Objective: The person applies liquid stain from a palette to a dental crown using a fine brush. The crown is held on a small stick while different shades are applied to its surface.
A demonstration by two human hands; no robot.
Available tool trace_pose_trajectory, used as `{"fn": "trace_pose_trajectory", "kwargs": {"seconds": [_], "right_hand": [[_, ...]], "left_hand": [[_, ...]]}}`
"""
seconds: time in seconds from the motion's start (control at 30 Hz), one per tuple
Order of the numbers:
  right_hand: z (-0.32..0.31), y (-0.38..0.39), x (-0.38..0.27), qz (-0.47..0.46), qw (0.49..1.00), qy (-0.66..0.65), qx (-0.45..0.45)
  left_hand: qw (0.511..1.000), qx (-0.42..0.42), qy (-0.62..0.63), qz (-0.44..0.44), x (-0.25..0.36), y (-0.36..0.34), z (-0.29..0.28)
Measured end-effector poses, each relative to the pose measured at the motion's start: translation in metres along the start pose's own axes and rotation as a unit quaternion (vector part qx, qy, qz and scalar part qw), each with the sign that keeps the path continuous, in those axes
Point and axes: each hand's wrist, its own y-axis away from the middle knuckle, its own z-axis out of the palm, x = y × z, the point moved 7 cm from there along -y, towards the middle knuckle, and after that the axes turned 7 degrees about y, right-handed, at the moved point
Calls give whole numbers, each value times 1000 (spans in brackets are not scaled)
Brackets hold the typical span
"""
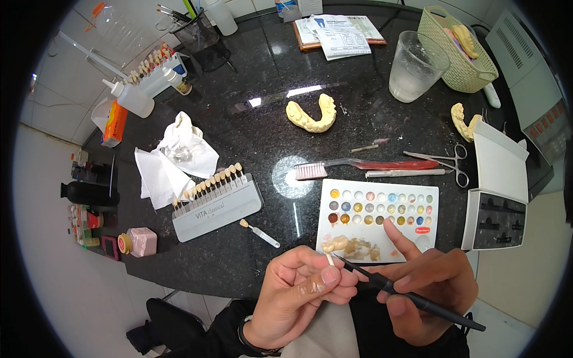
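My left hand pinches a thin white peg between thumb and fingers. On top of it sits a small tooth-coloured dental bridge. In my right hand is a slim black brush, held like a pen, its tip close to the peg just below the bridge; whether it touches cannot be made out. My right index finger stretches over a white palette with rows of coloured pans and brownish smears. Left of it stand a grey tooth shade guide and a loose shade tab.
Beyond the palette lie a red-handled toothbrush, a silver rod and locking forceps. A yellow dental cast rests mid-table. Far right are a glass, a woven basket and an open white box; tissues lie left.
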Motion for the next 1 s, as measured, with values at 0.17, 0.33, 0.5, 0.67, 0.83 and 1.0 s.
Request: {"fn": "trace_pose_trajectory", "kwargs": {"seconds": [0.17,0.33,0.5,0.67,0.83,1.0], "right_hand": [[0,-1,-2,4,1000,19,-5],[0,0,-1,21,1000,8,15],[0,1,0,28,999,-1,30],[0,0,1,35,999,6,17],[0,0,0,34,999,6,15],[-1,0,-1,28,999,-2,18]], "left_hand": [[1000,-3,-2,5,2,0,2],[1000,-6,-6,15,3,0,1],[1000,-10,1,19,3,-1,2],[1000,-17,6,16,2,-1,2],[1000,-13,2,12,2,-1,1],[1000,-14,-4,12,2,-1,3]]}}
